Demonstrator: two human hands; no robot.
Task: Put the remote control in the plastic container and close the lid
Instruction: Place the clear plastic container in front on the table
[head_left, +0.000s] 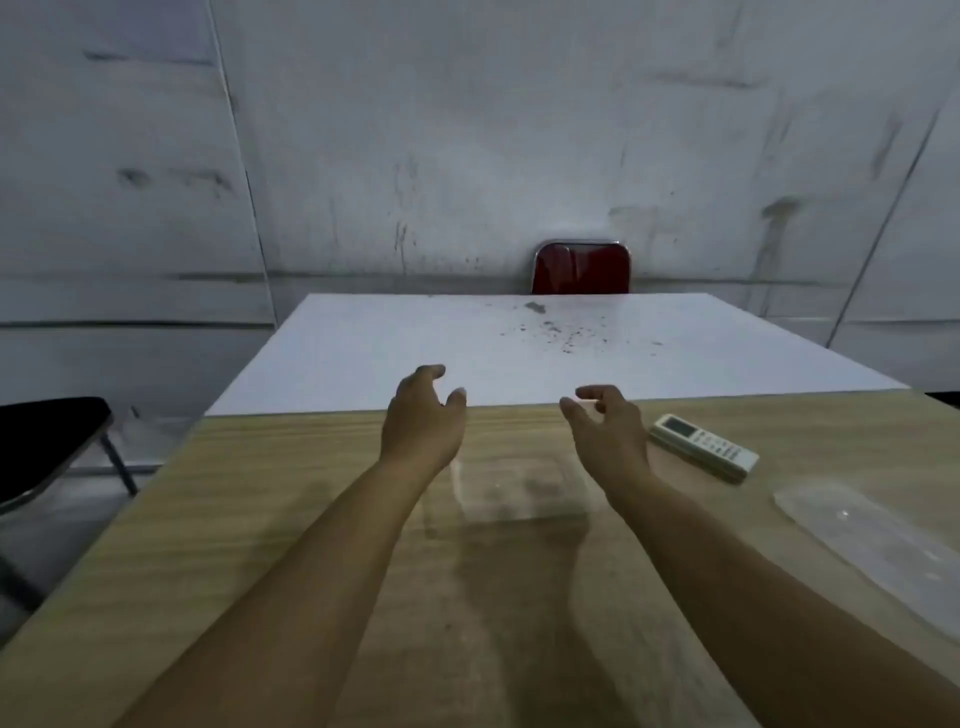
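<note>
Above the wooden tabletop (260, 519), left hand (421, 415) and right hand (608, 426) hover, fingers spread, empty.
Clear plastic container (519, 491) sits between them; remote control (704, 449) and lid (852, 525) lie toward the right edge.

- One view only, from the person's head, looking forward and down along both outstretched forearms.
- It sits close above the near wooden worktop (260, 519), whose front edge runs out of the bottom of the picture.
- Facing ahead, it takes in the white table (415, 338) beyond, a red chair (581, 270) behind that, and the grey wall (467, 130).
- Wide-angle: straight lines bow towards the picture's sides.
</note>
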